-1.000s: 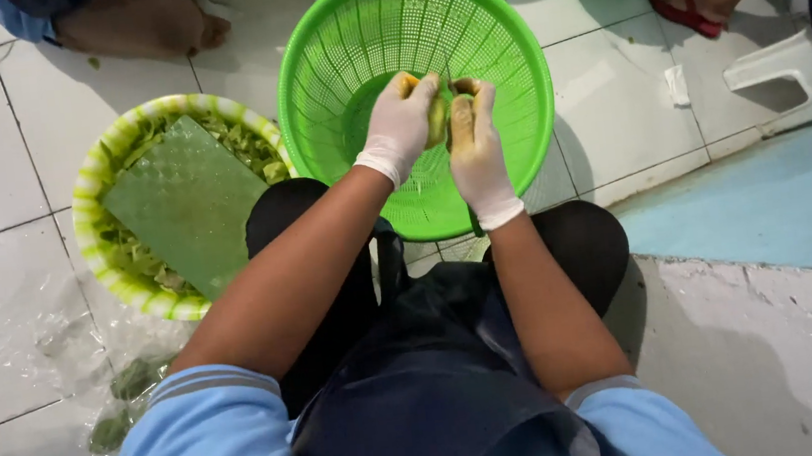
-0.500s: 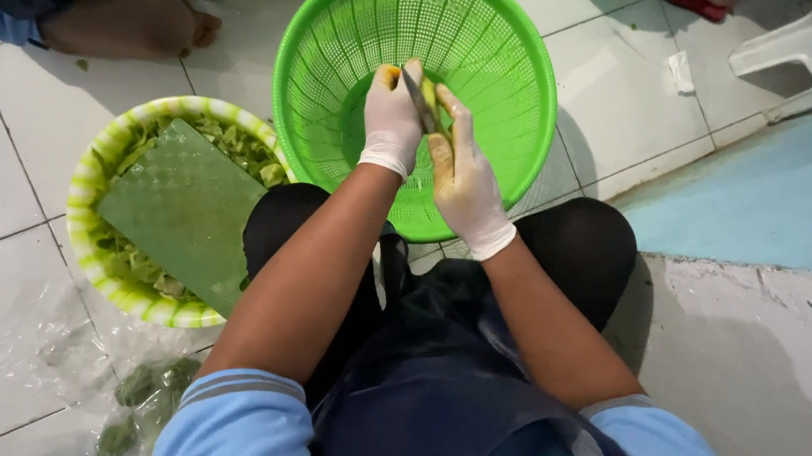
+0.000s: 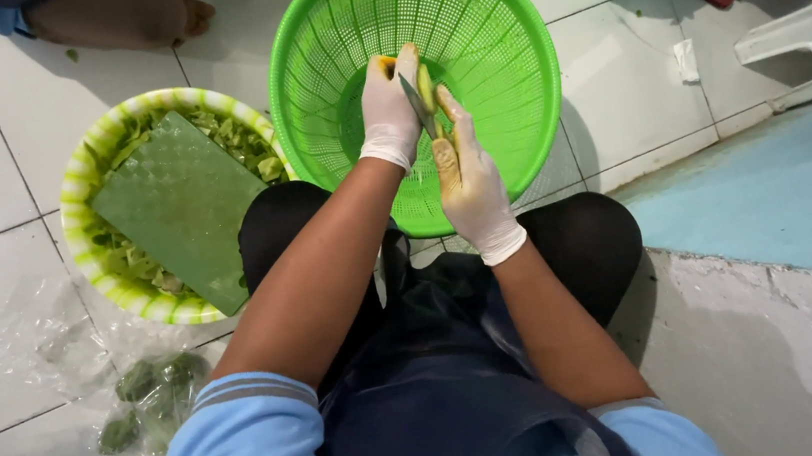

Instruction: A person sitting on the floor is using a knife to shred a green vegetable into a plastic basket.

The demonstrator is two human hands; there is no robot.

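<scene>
Head view: a small green vegetable [image 3: 425, 85] is gripped by the gloved left hand [image 3: 391, 109] above the green basket [image 3: 507, 36]; a knife [image 3: 416, 106] is clasped in the right hand [image 3: 471, 191].

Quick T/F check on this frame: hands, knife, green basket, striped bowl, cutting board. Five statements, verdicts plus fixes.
1. Both hands wear white gloves: left hand, right hand. True.
2. The hands work over the green basket. True.
3. The green basket is full of cut vegetables. False: its mesh inside shows bare.
4. A green cutting board lies on the striped bowl of green pieces. True.
5. The knife lies on the floor tiles. False: it is held up between the hands, against a green-yellow piece.
</scene>
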